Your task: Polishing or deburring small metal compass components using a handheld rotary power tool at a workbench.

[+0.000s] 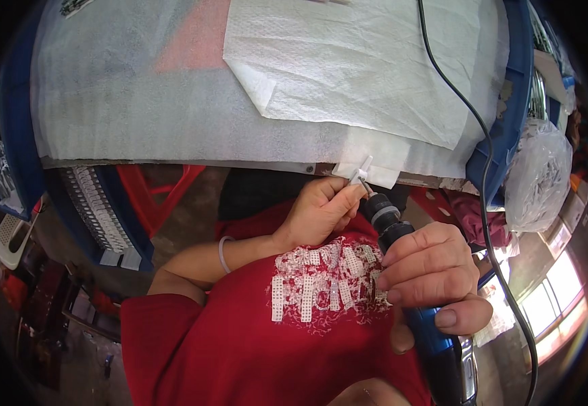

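My right hand [436, 281] is wrapped round a blue and black electric screwdriver [432, 331], which slants up and left from the lower right. Its bit reaches a small white part [361, 172] at the table's near edge. Between thumb and fingers, my left hand [324, 206] pinches that white part; its exact kind is too small to make out. Fingers of the left hand hide the part's lower end. A white cloth patch [388, 177] hangs over the table edge just beneath it.
White foam sheeting [138, 115] covers the table, with a white cloth [348, 61] on top. A black cable [486, 162] runs down the right side. Blue trays [503, 135] of metal parts flank the table; a clear plastic bag [541, 176] hangs at right. A red stool [162, 196] stands below.
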Demonstrator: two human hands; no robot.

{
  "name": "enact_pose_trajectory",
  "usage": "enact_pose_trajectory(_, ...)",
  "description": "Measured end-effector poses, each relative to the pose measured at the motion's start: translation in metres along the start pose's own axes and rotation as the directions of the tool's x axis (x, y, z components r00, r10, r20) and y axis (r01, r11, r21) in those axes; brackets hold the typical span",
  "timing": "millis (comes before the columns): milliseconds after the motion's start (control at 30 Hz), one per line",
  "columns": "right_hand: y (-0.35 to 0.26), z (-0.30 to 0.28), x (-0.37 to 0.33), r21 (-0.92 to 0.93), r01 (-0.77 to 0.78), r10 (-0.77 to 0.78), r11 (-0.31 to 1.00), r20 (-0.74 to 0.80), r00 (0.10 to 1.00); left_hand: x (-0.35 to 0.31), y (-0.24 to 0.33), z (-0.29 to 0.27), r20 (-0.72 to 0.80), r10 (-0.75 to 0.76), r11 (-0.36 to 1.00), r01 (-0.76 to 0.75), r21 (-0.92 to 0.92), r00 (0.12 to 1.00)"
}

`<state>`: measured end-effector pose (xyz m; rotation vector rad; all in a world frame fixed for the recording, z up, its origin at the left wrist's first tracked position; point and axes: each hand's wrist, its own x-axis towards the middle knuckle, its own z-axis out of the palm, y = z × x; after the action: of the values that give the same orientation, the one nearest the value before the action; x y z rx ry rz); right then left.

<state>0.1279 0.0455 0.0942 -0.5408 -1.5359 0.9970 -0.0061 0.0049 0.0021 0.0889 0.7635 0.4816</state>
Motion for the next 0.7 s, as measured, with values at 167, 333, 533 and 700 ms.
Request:
enact_pose_trajectory(167,-0.001,0.005,0.006,-0.025,-0.034,0.035,0.999,0.015,0.999,-0.001,-0.001,0.000,-0.014,0.027,1.000,-0.026,0.014,1.000)
enact_pose_trajectory(333,0.001,0.007,0.007,-0.028,-0.053,0.053,0.998,0.005,0.999,0.001,-0.006,-0.002,0.010,0.065,0.997,-0.066,0.051,0.998)
enact_pose_trajectory(533,0.008,0.006,0.009,0.014,-0.059,0.059,0.998,0.021,0.998,0.002,-0.010,-0.005,-0.016,0.102,0.985,-0.099,0.139,0.995)
enact_pose_trajectory(700,0.007,0.009,0.011,0.011,-0.061,0.061,0.998,0.015,0.998,0.002,-0.011,-0.006,-0.017,0.139,0.973,-0.133,0.189,0.990)
